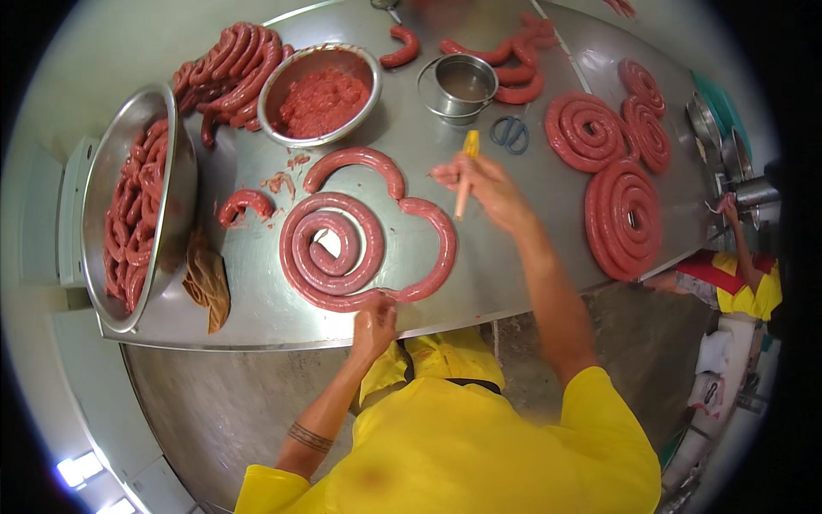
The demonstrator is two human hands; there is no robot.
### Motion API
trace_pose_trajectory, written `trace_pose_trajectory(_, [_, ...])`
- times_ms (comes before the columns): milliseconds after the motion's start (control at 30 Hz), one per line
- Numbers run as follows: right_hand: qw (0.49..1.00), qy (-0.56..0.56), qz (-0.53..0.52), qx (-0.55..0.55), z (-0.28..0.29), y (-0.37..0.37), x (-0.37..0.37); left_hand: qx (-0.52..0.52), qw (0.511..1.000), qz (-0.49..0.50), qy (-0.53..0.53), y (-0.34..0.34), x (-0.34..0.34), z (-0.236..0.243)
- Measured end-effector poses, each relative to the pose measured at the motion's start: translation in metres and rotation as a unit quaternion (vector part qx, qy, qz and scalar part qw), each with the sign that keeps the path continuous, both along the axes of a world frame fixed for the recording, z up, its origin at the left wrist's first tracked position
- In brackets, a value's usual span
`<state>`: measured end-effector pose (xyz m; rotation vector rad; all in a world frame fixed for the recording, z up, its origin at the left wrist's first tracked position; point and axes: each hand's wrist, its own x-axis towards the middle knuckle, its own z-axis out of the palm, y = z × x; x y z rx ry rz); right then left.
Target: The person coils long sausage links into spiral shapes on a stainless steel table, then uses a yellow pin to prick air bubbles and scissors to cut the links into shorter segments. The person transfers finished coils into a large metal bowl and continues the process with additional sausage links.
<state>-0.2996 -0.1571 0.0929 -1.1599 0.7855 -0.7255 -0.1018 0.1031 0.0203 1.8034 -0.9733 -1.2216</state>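
Note:
My left hand (373,325) pinches the sausage rope at the near edge of a spiral coil (347,257), by a twisted link. A curved length of sausage (441,248) runs from there up the coil's right side, with another arc (351,156) above. My right hand (484,188) is raised right of these, closed on a slim tool (471,144) with a yellow top and pale lower part. Blue-handled scissors (510,133) lie beyond it. A short sausage piece (244,206) and meat scraps lie left of the coil.
Steel table (514,274) holds a sausage-filled basin (180,197), mince bowl (372,86), brown cloth (204,283), steel pot (462,86), piled sausages (231,60) and several spirals (621,218). A co-worker (745,287) stands at the right; another person's hand (618,7) shows at the far edge.

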Motion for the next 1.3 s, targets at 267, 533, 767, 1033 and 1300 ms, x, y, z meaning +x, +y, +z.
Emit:
trace_pose_trajectory(267, [0.937, -0.222, -0.173, 0.206, -0.025, 0.046, -0.166, -0.033, 0.796, -0.441, -0.412, -0.063, -0.01, -0.036])
trace_pose_trajectory(533, [0.864, -0.249, -0.386, 0.204, -0.063, 0.146, -0.295, 0.341, 0.767, -0.293, 0.458, -0.122, -0.074, -0.002])
trace_pose_trajectory(767, [0.843, -0.157, -0.257, 0.445, -0.065, 0.254, -0.244, 0.268, 0.788, 0.017, 0.553, -0.103, -0.137, -0.021])
trace_pose_trajectory(1033, [0.902, 0.353, -0.073, -0.237, -0.05, 0.084, -0.099, -0.224, 0.878, -0.269, -0.327, -0.119, -0.093, 0.011])
trace_pose_trajectory(1300, [0.991, 0.081, 0.01, -0.103, -0.046, 0.087, -0.049, 0.001, 0.991, -0.007, 0.133, -0.13, -0.091, 0.015])
